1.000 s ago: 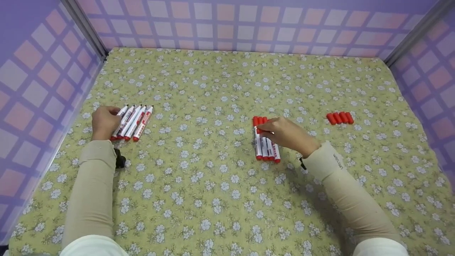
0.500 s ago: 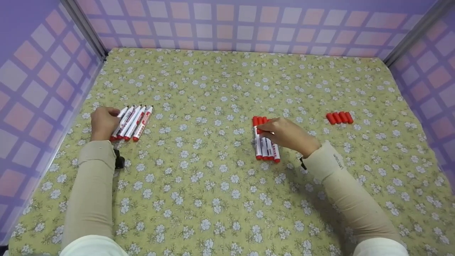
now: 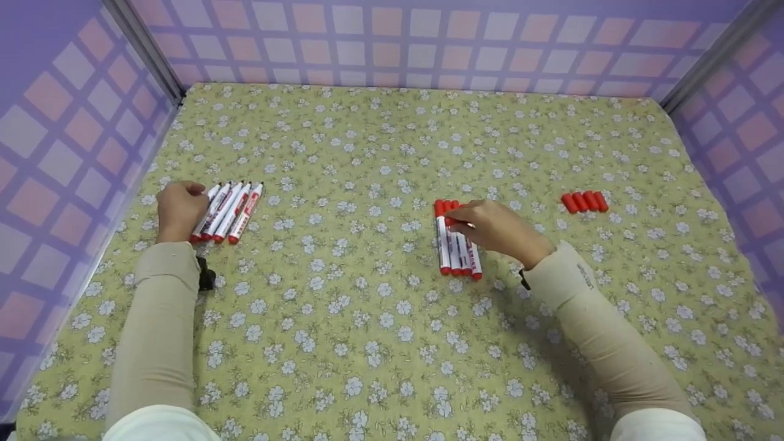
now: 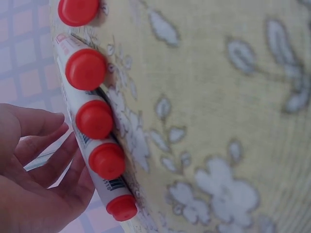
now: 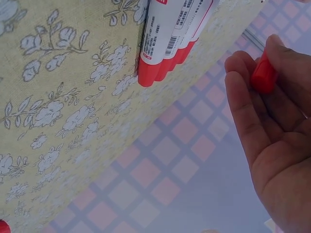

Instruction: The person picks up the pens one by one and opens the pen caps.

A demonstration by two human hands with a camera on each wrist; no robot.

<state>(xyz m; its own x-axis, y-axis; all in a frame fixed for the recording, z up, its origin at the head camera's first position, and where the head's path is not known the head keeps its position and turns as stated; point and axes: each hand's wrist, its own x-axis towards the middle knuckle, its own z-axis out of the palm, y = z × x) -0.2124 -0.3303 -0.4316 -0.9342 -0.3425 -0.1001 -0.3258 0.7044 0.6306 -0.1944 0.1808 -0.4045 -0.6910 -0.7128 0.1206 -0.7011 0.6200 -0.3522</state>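
My left hand is beside a row of uncapped whiteboard markers, dark tips pointing away and red ends toward me. Its fingers are loosely bent next to the white barrels in the left wrist view, with nothing between them. Over the middle group, my right hand pinches a loose red marker cap between thumb and fingers. Below it lie several capped markers side by side, white barrels with red caps at the far end. The hand covers part of those caps in the head view.
Several loose red caps lie in a row at the right. Yellow floral cloth covers the table. Checked purple panels stand along its back and both sides, with metal posts at the back corners.
My right hand has shifted very slightly away from me and to the right, still pinching the cap. My left hand stays beside the uncapped markers.
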